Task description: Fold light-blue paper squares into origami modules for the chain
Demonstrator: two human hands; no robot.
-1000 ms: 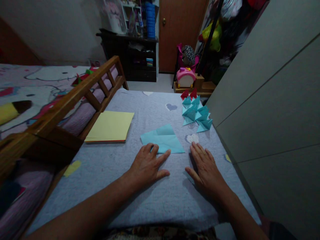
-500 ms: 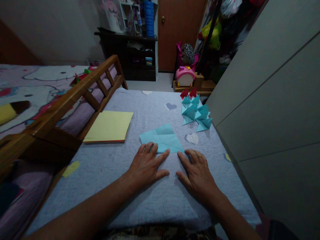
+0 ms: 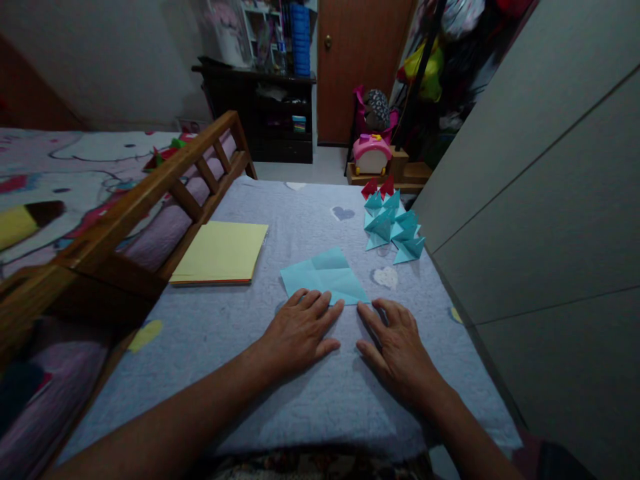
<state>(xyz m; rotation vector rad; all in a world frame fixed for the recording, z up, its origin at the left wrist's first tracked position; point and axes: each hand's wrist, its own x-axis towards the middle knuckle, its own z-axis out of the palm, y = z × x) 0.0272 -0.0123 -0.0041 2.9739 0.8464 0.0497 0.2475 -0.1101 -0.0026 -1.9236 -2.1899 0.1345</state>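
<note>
A light blue sheet of origami paper (image 3: 325,272) lies flat in front of me, with crease lines across it and its near edge folded. My left hand (image 3: 304,330) rests palm down, fingers spread, its fingertips on the near edge of the paper and covering the near left part. At the paper's near right corner lies my right hand (image 3: 395,343), fingers apart, the index fingertip touching or almost touching that corner. Neither hand grips anything.
To the left sits a stack of yellow-topped paper (image 3: 223,252) beside a wooden bed rail (image 3: 165,187). Several folded blue paper pieces (image 3: 393,227) and red ones (image 3: 379,189) stand at the far right. A pale cabinet (image 3: 540,200) borders the right side.
My left hand has slid slightly right along the paper's near edge. The right hand and the paper stay almost in place; the view has shifted a little.
</note>
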